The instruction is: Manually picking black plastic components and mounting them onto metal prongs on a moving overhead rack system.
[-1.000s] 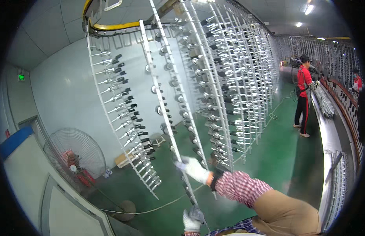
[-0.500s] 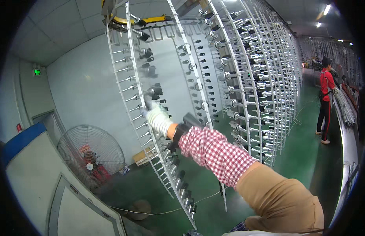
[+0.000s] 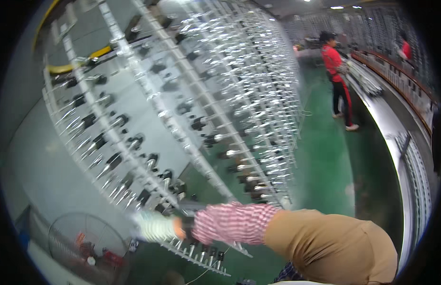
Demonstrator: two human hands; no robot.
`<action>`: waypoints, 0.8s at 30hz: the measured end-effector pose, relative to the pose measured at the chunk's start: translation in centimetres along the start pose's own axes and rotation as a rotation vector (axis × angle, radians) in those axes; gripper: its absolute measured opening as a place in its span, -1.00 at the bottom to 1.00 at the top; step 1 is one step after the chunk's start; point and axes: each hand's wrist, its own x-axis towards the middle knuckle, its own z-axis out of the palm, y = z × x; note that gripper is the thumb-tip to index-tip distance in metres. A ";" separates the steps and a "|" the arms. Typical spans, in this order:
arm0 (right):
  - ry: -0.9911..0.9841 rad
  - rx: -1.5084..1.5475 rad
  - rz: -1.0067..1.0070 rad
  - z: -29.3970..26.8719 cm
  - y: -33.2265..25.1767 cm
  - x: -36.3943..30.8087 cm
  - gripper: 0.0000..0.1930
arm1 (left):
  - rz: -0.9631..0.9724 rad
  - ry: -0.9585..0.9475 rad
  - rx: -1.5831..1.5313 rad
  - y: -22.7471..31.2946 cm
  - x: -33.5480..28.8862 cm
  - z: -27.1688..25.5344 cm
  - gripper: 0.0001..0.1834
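My right arm, in a tan sleeve with a red-and-white checked cuff cover, stretches in from the lower right. My right hand (image 3: pixel 156 226), in a pale striped glove, is at the lower part of a hanging metal rack (image 3: pixel 130 164). Motion smears its fingers, so their grip is hidden, and I cannot tell whether it touches the rack. Shiny metal parts with black ends (image 3: pixel 115 160) stick out along this rack in rows. A dark band sits round my wrist. My left hand is out of view.
More hanging racks (image 3: pixel 182 137) full of shiny parts run back to the right. A wire-guarded floor fan (image 3: pixel 87 237) stands at lower left. A person in red (image 3: pixel 335 71) works beside a long bench (image 3: pixel 391 142) on the right. A cable lies on the green floor (image 3: pixel 325 175).
The view has turned to the right and tilted. My right hand has moved down along the rack toward its lower end. The nearest racks now look slanted and blurred.
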 end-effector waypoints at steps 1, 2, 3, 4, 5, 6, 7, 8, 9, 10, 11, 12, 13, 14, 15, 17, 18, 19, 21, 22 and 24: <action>-0.168 0.060 -0.100 -0.9 0.8 -3.9 -0.65 | -0.051 -0.006 0.014 -0.9 1.3 -0.5 -0.79; -0.331 0.122 -0.197 -3.9 1.3 -9.0 -0.69 | -0.099 0.000 0.031 -1.7 2.6 -1.0 -0.79; -0.306 0.118 -0.350 -8.1 1.1 -14.4 -0.71 | -0.154 0.022 0.051 -2.9 3.9 -1.6 -0.79; -0.632 -0.226 -0.320 -8.2 7.6 -21.7 -0.69 | -0.226 0.040 0.076 -4.3 6.1 -1.8 -0.79; -0.761 -0.011 0.135 -13.9 5.4 -26.4 -0.67 | -0.264 0.123 0.129 -6.0 7.7 -1.9 -0.75; -0.552 0.043 0.318 -18.6 6.1 -33.6 -0.64 | -0.311 0.203 0.193 -8.3 10.0 -1.6 -0.71; -0.363 0.027 0.626 -22.7 5.7 -40.5 -0.64 | -0.363 0.280 0.263 -11.1 12.5 -1.1 -0.66; -0.138 0.034 1.060 -26.3 5.7 -47.8 -0.59 | -0.418 0.353 0.338 -14.3 15.2 -0.6 -0.62; 0.102 -0.062 1.252 -29.7 4.2 -55.4 -0.50 | -0.491 0.423 0.417 -18.7 18.1 -0.5 -0.56; 0.167 -0.149 1.307 -32.8 2.7 -62.7 -0.51 | -0.568 0.432 0.444 -23.0 20.5 -0.5 -0.56; 0.281 -0.162 1.249 -36.4 -1.6 -66.1 -0.55 | -0.617 0.446 0.527 -26.5 22.9 -0.7 -0.58; 0.338 -0.281 1.352 -39.4 -5.7 -68.5 -0.58 | -0.666 0.460 0.616 -30.0 24.4 -0.7 -0.60; 0.482 -0.364 1.421 -42.0 -8.8 -71.8 -0.58 | -0.730 0.473 0.707 -33.6 25.4 -0.1 -0.62; 0.620 -0.451 1.489 -43.3 -11.8 -74.9 -0.57 | -0.791 0.478 0.799 -37.3 26.1 0.6 -0.64; 0.857 -0.529 1.542 -44.5 -15.0 -77.2 -0.60 | -0.849 0.431 0.904 -42.9 27.0 2.1 -0.63; 1.481 -0.636 1.493 -45.7 -18.7 -82.8 -0.63 | -0.990 0.224 1.029 -54.7 29.3 3.6 -0.60; 1.894 -0.606 1.380 -42.3 -17.8 -85.9 -0.65 | -1.087 0.093 1.091 -56.9 30.5 4.2 -0.58; 1.975 -1.001 1.348 -41.1 -18.5 -91.4 -0.67 | -1.176 0.049 1.064 -63.1 29.4 5.1 -0.59; 2.107 -0.779 1.498 -40.9 -19.1 -92.3 -0.71 | -1.249 -0.084 1.187 -72.0 28.5 8.1 -0.59; 2.136 -0.634 1.547 -40.4 -19.1 -92.4 -0.72 | -1.271 -0.209 1.301 -75.8 27.9 9.7 -0.58; 2.252 -0.174 1.370 -38.5 -17.0 -94.8 -0.71 | -1.311 -0.342 1.377 -82.5 29.8 9.2 -0.57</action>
